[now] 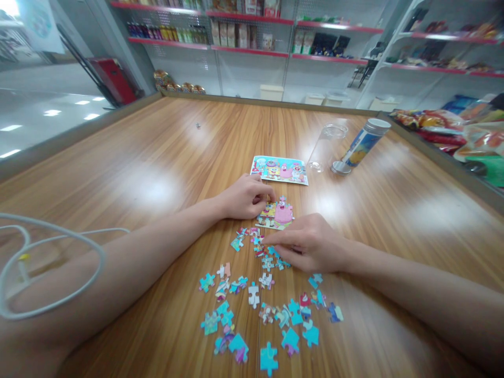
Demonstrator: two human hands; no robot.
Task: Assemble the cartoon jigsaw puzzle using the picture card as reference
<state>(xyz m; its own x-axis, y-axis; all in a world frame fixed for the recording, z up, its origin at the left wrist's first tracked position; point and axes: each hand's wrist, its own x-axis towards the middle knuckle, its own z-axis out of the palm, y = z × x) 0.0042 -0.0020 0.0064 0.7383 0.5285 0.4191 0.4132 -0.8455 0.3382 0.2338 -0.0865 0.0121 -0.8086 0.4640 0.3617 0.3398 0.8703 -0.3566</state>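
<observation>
A partly joined jigsaw puzzle (282, 212) with a pink starfish and a yellow sponge figure lies flat on the wooden table. My left hand (246, 197) is at its upper left edge, fingers curled in; whatever is between them is hidden. Just below the joined part, my right hand (311, 241) reaches over a cluster of loose pieces (268, 261). Its index finger is stretched out, with a gap to the finger below, and the fingertips touch or hover over the pieces. Behind the joined part lies a picture card (280, 170) with the same cartoon figures.
More loose jigsaw pieces (269, 358) are scattered toward me. A clear plastic cylinder (326, 147) and a blue-yellow canister (364, 144) stand at the back right, with a metal lid (340, 167). A white cable (55, 310) loops at left. Snack packets (437, 131) are beyond the right edge.
</observation>
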